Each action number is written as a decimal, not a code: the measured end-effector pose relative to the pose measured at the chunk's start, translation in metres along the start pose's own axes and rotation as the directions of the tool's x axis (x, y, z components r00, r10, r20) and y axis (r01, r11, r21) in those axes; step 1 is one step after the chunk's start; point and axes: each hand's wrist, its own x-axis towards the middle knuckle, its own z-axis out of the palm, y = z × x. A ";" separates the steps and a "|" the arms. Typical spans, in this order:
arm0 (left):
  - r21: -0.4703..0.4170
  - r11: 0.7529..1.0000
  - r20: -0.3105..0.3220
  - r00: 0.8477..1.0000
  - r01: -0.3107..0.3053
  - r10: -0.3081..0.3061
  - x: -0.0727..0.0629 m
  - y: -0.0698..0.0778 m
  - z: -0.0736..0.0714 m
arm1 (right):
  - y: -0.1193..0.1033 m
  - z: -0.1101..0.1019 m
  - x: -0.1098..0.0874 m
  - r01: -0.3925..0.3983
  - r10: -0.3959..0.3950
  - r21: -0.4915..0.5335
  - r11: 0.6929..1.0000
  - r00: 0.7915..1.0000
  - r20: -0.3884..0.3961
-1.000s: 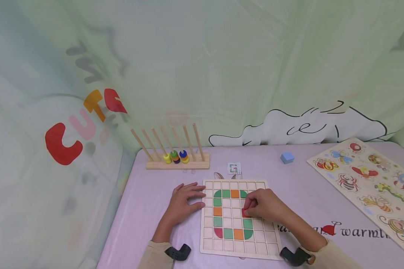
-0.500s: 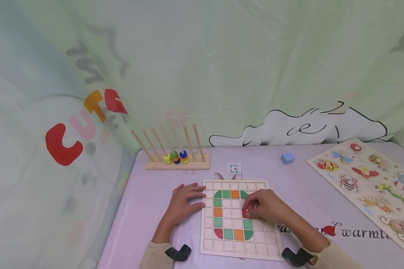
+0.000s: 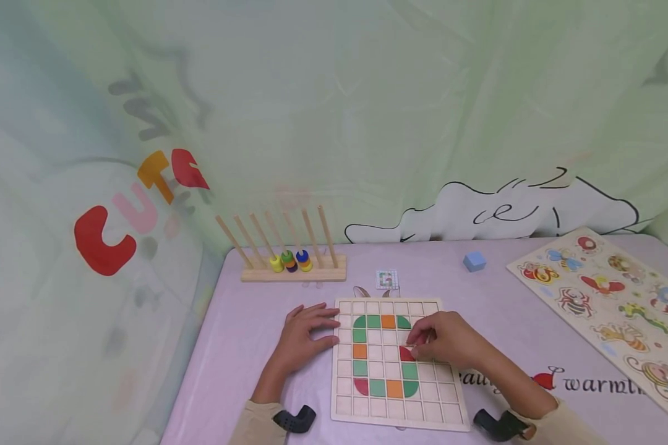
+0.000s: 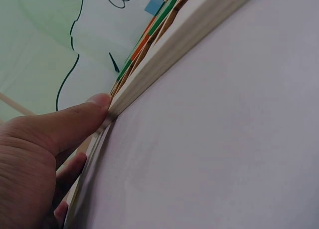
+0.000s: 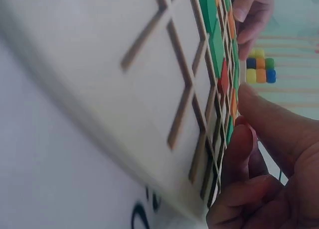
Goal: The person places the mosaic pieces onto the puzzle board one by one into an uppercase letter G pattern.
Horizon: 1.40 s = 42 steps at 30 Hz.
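A wooden grid board [image 3: 367,408] lies on the table, holding green, orange and red tiles in a ring. Along its left edge rests my left hand [image 3: 306,337], fingers extended and thumb tip at the rim; the left wrist view shows that thumb [image 4: 97,104] against the board's side. My right hand [image 3: 442,340] is over the board's right part, fingers loosely bent. Just left of its thumb tip, a red rounded tile [image 3: 405,353] sits in a cell above a green square tile [image 3: 409,371]. In the right wrist view the red tile [image 5: 224,77] stands apart from the fingertips.
Behind the board lies a small pattern card [image 3: 387,279]. A wooden peg rack [image 3: 294,275] with coloured rings stands at the back left. A blue block [image 3: 474,261] and an insect puzzle board [image 3: 590,296] are to the right.
My right hand has let go of the red tile and shifted slightly right, uncovering more of it. My left hand has stayed at the board's edge.
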 end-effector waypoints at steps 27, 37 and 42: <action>-0.009 1.000 -0.006 1.000 -0.004 0.004 0.000 -0.001 -0.001 | 0.106 -0.104 -0.076 -0.073 0.087 -0.129 0.989 0.990 0.110; -0.015 1.000 -0.009 1.000 -0.009 0.009 0.000 -0.001 -0.001 | 0.123 -0.108 -0.089 -0.113 0.126 -0.083 0.990 0.978 0.166; -0.022 1.000 -0.010 1.000 -0.009 0.009 0.000 0.000 -0.001 | 0.128 -0.108 -0.089 -0.118 0.122 -0.034 0.992 0.974 0.192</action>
